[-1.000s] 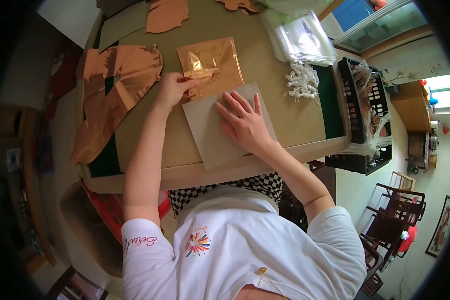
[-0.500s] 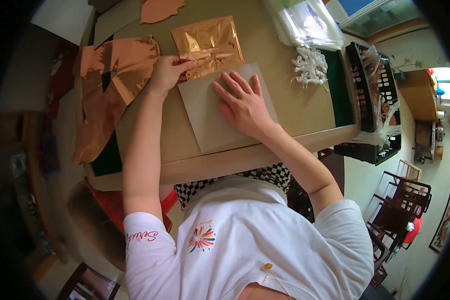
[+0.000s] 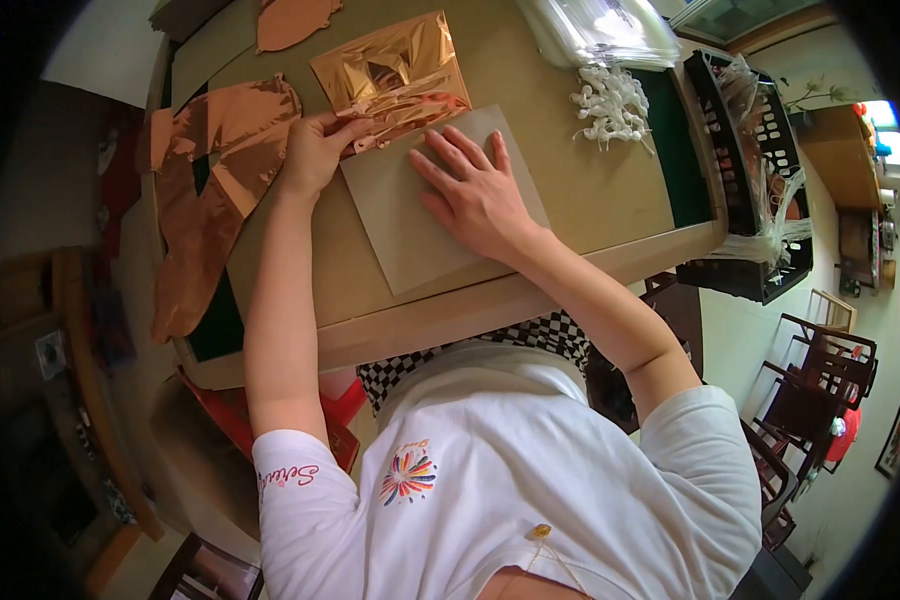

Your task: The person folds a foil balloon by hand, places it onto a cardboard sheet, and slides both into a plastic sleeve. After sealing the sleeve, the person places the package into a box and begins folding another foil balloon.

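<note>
Copper foil packet (image 3: 390,72): we had it on the worktop (image 3: 595,205), creased and shiny, just beyond the grey board.
Left hand (image 3: 313,158): we pinched the packet's near left corner between thumb and fingers.
Right hand (image 3: 478,200): we held it open, palm down and fingers spread on the board, fingertips close to the packet's near edge.
Grey board (image 3: 400,235): it lay at a slant under our right hand, meeting the packet; we could not tell how far they overlapped.
Loose copper foil (image 3: 255,135): it spread wrinkled to the left of our left hand.
White string bundle (image 3: 610,105): it lay tangled to the right, just below the clear plastic bags (image 3: 605,30).
Black crate (image 3: 720,120): it stood beyond the worktop's right edge.
</note>
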The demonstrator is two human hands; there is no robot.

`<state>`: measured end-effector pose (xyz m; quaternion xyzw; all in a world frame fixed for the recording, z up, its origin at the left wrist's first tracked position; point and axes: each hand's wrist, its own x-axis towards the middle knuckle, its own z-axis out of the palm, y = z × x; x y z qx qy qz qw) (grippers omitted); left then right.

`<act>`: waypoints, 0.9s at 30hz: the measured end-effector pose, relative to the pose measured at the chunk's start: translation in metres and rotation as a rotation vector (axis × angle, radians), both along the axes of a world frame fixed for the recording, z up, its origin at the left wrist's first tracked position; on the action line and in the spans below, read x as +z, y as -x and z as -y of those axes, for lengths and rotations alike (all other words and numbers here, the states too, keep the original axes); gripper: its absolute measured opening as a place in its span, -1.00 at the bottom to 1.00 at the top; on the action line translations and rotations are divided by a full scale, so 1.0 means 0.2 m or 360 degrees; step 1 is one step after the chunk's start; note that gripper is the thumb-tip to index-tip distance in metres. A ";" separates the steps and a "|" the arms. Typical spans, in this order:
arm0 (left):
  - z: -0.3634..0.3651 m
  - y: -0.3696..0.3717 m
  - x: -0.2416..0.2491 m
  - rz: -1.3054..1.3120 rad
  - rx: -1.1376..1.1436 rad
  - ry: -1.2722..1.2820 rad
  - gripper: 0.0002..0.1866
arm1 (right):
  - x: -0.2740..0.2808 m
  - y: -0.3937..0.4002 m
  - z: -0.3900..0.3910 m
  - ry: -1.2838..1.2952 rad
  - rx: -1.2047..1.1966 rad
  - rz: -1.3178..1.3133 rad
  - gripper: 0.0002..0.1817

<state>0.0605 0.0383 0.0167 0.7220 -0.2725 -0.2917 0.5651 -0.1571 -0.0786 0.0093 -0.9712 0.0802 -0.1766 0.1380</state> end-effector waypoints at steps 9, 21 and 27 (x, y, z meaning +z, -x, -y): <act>-0.10 0.21 0.09 0.1201 -0.0091 0.0153 -0.93 | 0.00 -0.01 0.00 -0.0001 -0.0036 -0.0064 -0.51; -0.16 0.39 0.03 0.1657 -0.0074 -0.0114 -0.78 | -0.05 0.04 0.05 0.0065 0.0084 0.0081 -0.57; -0.17 0.40 0.00 0.1816 -0.0041 -0.0203 -0.79 | 0.12 0.12 0.44 -0.1363 -0.0111 0.0203 -0.58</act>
